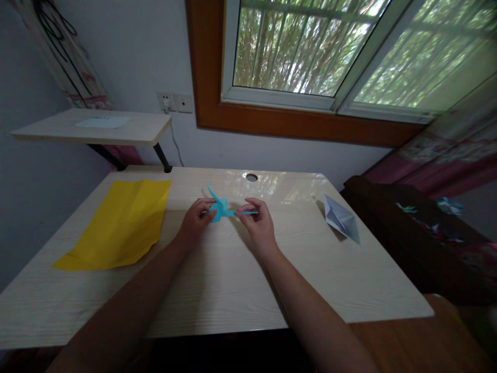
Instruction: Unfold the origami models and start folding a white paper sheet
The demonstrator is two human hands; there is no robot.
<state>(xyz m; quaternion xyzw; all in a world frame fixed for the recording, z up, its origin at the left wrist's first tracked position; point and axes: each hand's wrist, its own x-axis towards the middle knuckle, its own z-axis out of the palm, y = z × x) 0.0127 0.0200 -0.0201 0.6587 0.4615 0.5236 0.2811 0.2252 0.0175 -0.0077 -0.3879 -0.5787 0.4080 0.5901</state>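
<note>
- At the table's (233, 280) middle, your left hand (193, 224) and right hand (259, 224) each pinch the blue paper crane (220, 208), fingers closed on opposite ends.
- Pull too hard and a thin point could tear or a crease slip.
- Yellow paper sheet (120, 223) left, white paper boat (341, 220) right; no readable writing.
</note>
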